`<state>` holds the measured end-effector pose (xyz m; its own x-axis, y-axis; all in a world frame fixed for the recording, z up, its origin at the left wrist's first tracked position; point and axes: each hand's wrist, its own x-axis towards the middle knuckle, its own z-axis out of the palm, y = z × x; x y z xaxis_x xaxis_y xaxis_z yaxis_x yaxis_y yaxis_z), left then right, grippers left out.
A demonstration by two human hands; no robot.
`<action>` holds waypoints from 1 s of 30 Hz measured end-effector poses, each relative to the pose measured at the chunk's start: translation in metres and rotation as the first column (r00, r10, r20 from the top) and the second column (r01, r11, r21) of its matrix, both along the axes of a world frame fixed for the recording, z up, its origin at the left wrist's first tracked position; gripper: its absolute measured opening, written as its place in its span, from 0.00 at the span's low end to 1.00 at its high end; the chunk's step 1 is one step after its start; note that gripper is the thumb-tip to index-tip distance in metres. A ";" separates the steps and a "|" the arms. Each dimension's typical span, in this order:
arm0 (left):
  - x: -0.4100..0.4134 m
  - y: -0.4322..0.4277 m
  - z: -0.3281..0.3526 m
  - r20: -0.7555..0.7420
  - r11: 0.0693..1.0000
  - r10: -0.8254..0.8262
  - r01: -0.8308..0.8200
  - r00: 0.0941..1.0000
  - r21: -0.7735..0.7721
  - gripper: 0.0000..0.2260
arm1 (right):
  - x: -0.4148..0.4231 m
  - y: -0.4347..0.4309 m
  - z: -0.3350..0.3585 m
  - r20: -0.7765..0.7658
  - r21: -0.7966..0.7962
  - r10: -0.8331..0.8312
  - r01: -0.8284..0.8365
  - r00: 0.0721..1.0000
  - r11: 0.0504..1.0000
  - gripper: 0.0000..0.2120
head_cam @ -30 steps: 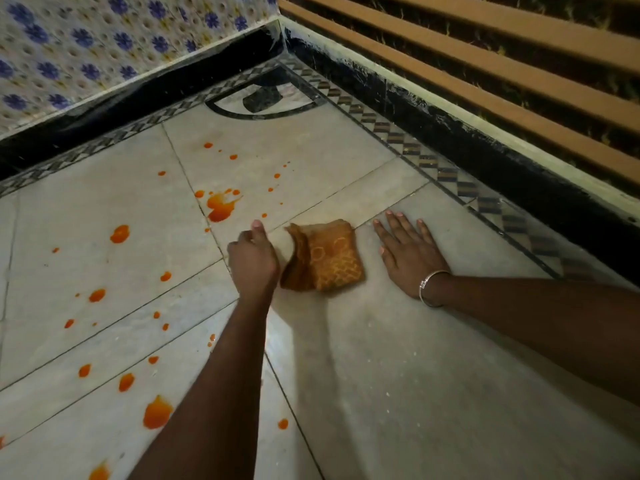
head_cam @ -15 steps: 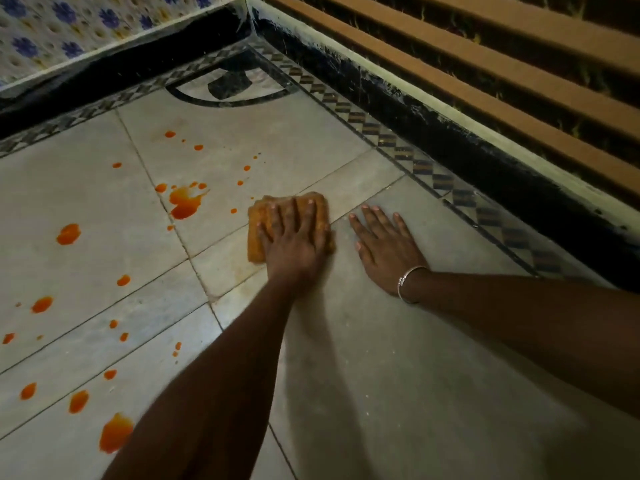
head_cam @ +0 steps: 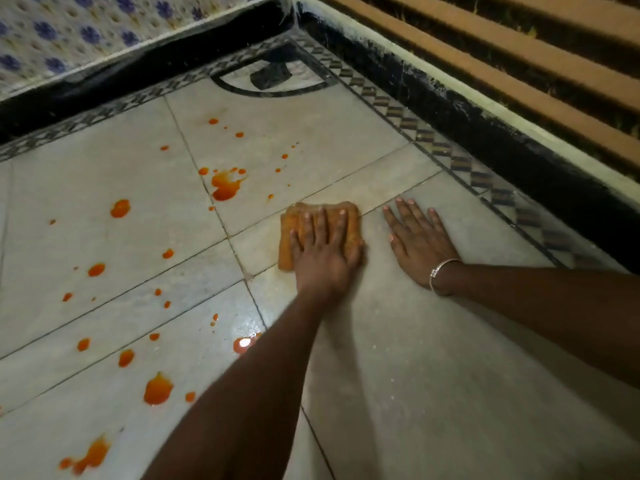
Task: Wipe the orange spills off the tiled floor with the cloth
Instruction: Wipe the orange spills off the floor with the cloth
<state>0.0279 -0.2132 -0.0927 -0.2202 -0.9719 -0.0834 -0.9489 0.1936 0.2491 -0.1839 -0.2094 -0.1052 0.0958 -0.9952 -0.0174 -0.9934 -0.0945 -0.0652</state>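
Cloth: the folded orange cloth (head_cam: 286, 239) lies flat on the tiled floor (head_cam: 433, 358), just right of where the tile joints cross, pinned under your left hand (head_cam: 322, 251).
Left hand: palm down on top of it, fingers straight and spread, pressing rather than gripping.
Right hand: your right hand (head_cam: 420, 240) is flat on bare tile just beside the cloth and apart from it, with its fingers spread to prop you up.
Handling: it looks soft, light and limp, so it will likely bunch or unfold if you shove it by an edge.
Where to hold: keep your palm over the middle of the pad with your fingertips near the leading fold.
Surface: the tiles look glossy, with a wet sheen near your left forearm, so expect the cloth to slide easily.
Spills: the big orange splash (head_cam: 225, 187) sits near the cloth, up and to the left, and the drops trail down the left side.
Writing: none is readable, and I see no brand or label, only blue flowers on the wall tiles (head_cam: 69, 32).
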 end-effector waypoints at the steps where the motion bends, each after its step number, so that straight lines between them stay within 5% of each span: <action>1: 0.012 -0.005 -0.001 -0.006 0.999 0.041 -0.041 0.999 0.018 0.33 | -0.002 0.001 0.001 0.001 0.009 0.010 -0.010 1.000 1.000 0.33; 7: 0.033 0.063 0.002 -0.077 0.956 0.291 -0.287 0.953 0.067 0.42 | -0.003 -0.001 0.006 0.030 0.082 0.017 -0.019 0.999 0.996 0.35; 11: -0.007 0.111 0.004 -0.080 0.980 0.175 -0.166 0.981 0.108 0.42 | 0.000 -0.002 0.010 0.004 0.135 -0.002 0.002 1.000 0.991 0.29; 15: 0.005 0.052 0.010 -0.023 0.994 -0.015 0.017 1.000 0.112 0.38 | -0.002 -0.005 0.017 -0.016 0.200 0.035 -0.031 0.999 0.979 0.29; 23: 0.024 0.080 0.021 -0.091 0.981 0.167 -0.156 0.982 0.119 0.26 | -0.002 -0.003 0.032 0.003 0.337 0.035 -0.034 0.999 0.941 0.29; 25: 0.022 0.099 0.030 -0.225 0.976 0.197 -0.170 0.954 0.134 0.24 | 0.006 0.002 0.033 0.000 0.353 0.018 -0.016 1.000 0.935 0.30; 28: 0.032 0.116 0.057 -0.642 0.949 0.314 -0.209 0.699 0.237 0.19 | 0.016 0.014 0.044 0.025 0.359 0.093 -0.096 0.995 0.928 0.33; 30: 0.042 0.125 0.076 -0.791 0.842 0.539 -0.193 0.288 0.503 0.18 | 0.029 0.027 0.055 0.176 0.347 0.160 -0.213 0.971 0.913 0.37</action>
